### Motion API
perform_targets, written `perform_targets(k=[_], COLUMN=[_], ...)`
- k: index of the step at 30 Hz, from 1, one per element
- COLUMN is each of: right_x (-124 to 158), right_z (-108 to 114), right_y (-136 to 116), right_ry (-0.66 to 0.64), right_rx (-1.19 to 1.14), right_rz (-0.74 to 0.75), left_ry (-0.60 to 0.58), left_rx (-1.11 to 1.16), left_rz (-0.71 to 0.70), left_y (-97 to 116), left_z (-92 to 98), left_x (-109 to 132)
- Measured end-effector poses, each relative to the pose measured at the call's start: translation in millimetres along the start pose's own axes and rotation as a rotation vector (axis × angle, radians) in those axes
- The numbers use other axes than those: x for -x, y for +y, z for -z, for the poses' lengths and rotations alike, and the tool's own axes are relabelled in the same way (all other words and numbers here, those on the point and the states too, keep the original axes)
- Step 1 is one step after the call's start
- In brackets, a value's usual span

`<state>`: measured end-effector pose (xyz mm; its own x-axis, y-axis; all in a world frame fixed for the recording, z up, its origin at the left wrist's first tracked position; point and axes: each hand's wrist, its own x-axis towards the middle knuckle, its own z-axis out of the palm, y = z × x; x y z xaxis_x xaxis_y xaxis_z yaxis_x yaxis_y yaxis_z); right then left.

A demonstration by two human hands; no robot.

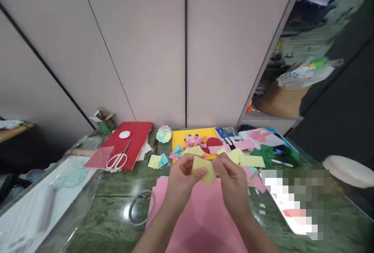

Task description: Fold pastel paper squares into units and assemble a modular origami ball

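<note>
Between my two hands is a small yellow piece of paper (203, 169), held above a stack of pink paper sheets (204, 210). My left hand (182, 177) pinches its left side, with the thumb lying across the front. At its right edge, the fingers of my right hand (233, 179) are closed on the paper too. Just beyond my hands lie yellow paper strips (253, 161) and a heap of crumpled pink paper bits (195, 141) on a yellow sheet (178, 136).
White-handled scissors (117, 160) rest by a red folder (133, 144) at the left. A roll of tape or ring (142, 208) lies left of the pink stack. Green paper (264, 151) and a pixelated device (289, 206) are at the right. A pale panel wall (146, 50) stands behind.
</note>
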<state>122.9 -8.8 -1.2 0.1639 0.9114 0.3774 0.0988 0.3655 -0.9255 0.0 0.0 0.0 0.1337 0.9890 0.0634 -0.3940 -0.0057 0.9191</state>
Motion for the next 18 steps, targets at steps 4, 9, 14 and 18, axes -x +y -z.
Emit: perform_targets(k=[4, 9, 14, 18], right_x=[-2, -7, -12, -16], right_z=[1, 6, 8, 8], right_y=[0, 6, 6, 5], right_ry=[0.029, 0.009, -0.106, -0.19], right_rx=[-0.024, -0.187, -0.333, -0.399], right_rz=[-0.059, -0.194, -0.284, -0.322], left_ry=[-0.017, 0.031, 0.052, 0.011], left_rx=[-0.013, -0.072, -0.041, 0.014], left_rz=[0.022, 0.024, 0.037, 0.017], left_y=[4, 5, 4, 7], left_z=[-1.3, 1.6, 3.1, 1.2], left_x=[-1, -4, -6, -6])
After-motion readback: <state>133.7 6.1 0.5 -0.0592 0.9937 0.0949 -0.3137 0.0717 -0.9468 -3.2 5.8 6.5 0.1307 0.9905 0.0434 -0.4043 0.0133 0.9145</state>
